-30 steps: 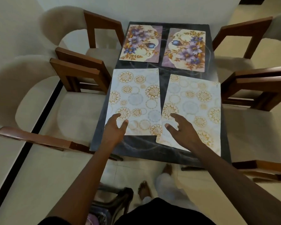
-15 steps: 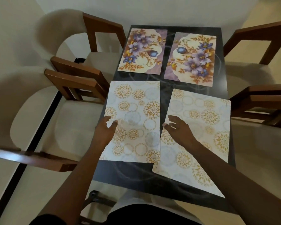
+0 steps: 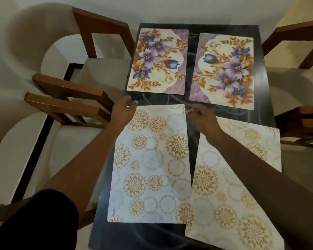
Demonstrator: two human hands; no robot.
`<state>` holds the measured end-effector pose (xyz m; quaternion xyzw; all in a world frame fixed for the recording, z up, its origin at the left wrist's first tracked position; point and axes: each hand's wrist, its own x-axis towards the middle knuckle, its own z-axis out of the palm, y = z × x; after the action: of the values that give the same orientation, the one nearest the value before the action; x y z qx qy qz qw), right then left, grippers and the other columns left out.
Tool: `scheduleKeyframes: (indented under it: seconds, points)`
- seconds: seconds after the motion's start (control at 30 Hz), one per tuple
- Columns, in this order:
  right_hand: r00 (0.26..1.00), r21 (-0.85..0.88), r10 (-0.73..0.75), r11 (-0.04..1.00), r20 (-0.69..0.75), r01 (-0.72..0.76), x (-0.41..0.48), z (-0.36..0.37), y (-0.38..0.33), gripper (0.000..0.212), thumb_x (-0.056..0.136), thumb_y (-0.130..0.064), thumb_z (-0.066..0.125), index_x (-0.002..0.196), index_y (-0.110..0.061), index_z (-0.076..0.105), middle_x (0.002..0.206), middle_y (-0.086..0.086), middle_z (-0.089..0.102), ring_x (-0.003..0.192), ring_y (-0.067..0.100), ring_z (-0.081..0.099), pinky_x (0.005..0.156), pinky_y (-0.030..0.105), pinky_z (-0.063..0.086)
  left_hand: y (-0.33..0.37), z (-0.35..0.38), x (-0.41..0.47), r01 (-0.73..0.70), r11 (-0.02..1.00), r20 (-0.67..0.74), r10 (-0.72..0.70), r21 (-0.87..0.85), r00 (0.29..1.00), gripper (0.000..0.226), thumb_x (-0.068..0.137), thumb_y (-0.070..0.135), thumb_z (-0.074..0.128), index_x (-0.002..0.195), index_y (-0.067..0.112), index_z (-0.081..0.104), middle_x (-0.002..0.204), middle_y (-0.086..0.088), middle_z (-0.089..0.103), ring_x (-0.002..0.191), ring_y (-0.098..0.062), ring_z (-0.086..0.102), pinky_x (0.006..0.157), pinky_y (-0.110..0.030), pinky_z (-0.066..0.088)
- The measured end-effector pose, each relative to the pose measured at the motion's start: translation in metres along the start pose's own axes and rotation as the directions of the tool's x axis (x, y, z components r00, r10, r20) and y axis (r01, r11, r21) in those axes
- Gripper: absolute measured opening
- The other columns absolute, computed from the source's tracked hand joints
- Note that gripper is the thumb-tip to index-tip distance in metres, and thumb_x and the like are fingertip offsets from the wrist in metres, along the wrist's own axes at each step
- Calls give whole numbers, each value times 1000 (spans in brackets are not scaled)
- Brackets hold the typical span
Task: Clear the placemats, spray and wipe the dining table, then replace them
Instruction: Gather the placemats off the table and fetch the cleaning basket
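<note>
Head: left hand [image 3: 123, 112] by placemat [image 3: 152, 168] (spread).

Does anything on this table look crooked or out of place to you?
Yes. The near right placemat lies turned at an angle to the edges of the dark table, so it looks askew. Its near left corner overlaps the near left placemat, which sits roughly square.

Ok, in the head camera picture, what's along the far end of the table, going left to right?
Left brown wooden chair with cream cushion → left purple-flowered rectangular placemat → right purple-flowered rectangular placemat → right brown wooden chair.
</note>
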<state>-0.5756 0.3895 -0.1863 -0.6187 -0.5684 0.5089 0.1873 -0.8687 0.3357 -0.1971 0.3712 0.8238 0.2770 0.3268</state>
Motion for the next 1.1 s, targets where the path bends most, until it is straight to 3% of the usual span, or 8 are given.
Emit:
scheduleKeyframes:
  seconds: [0.13, 0.27, 0.43, 0.53, 0.63, 0.83, 0.93, 1.1]
  points:
    - [998, -29, -18, 999, -58, 17, 66, 15, -18, 35, 98, -31, 67, 98, 3, 59, 85, 17, 50, 75, 22, 52, 75, 34, 45, 15, -1, 64, 47, 996, 5, -47, -77, 999, 42, 107, 35, 55, 142, 11, 57, 129, -9, 66, 115, -27, 64, 98, -36, 51]
    - [995, 26, 44, 999, -91, -42, 121, 26, -27, 18, 97, -33, 66, 99, -18, 56, 94, 0, 59, 86, 16, 57, 76, 28, 46, 21, 2, 110, 110, 984, 1, -111, -137, 994, 28, 105, 26, 60, 127, 8, 64, 119, -7, 67, 105, -20, 64, 93, -31, 51]
    - [979, 230, 185, 960, -85, -162, 159, 39, -22, 30, 95, -21, 75, 121, -10, 64, 117, 11, 72, 97, 25, 71, 96, 40, 61, 21, 8, 144, 266, 902, 2, -282, -341, 959, 23, 97, 14, 69, 118, 5, 70, 115, -13, 73, 105, -25, 71, 85, -32, 57]
    - [966, 237, 224, 953, -125, -190, 156, 46, -31, 14, 95, -15, 74, 88, -17, 62, 101, 13, 72, 79, 20, 66, 76, 30, 57, 22, 7, 151, 302, 880, 7, -322, -366, 947, 21, 97, 14, 68, 117, 8, 69, 104, -7, 72, 88, -17, 68, 69, -26, 52]
    - [973, 267, 199, 950, -119, -162, 154, 50, -36, 24, 96, -2, 67, 79, -18, 66, 95, 17, 74, 73, 15, 64, 69, 26, 54, 16, 4, 153, 325, 854, 16, -349, -406, 937, 21, 98, 16, 67, 117, 10, 65, 106, -6, 69, 90, -16, 65, 79, -30, 57]
    - [948, 549, 311, 805, -70, -224, 124, 38, -38, 10, 93, 6, 68, 97, -2, 73, 84, 14, 74, 69, 17, 71, 67, 25, 60, 6, -14, 129, 326, 805, 58, -343, -496, 937, 14, 99, 24, 68, 110, 15, 66, 99, 0, 68, 87, -15, 64, 76, -29, 55]
    - [960, 466, 279, 848, 14, -253, 71, 29, -11, 15, 89, 6, 70, 78, -5, 70, 65, 7, 68, 61, 16, 61, 63, 27, 52, -8, -30, 105, 314, 786, 104, -307, -532, 946, 20, 98, 28, 69, 111, 13, 68, 99, -3, 71, 82, -17, 69, 70, -34, 60]
    - [940, 392, 308, 854, 150, -342, -50, 20, 65, 12, 88, 8, 72, 97, -1, 71, 82, 20, 74, 68, 25, 65, 66, 36, 58, -41, -28, 38, 343, 852, 174, -297, -395, 939, 5, 94, 16, 69, 95, 12, 71, 81, -2, 71, 61, -12, 67, 57, -27, 56]
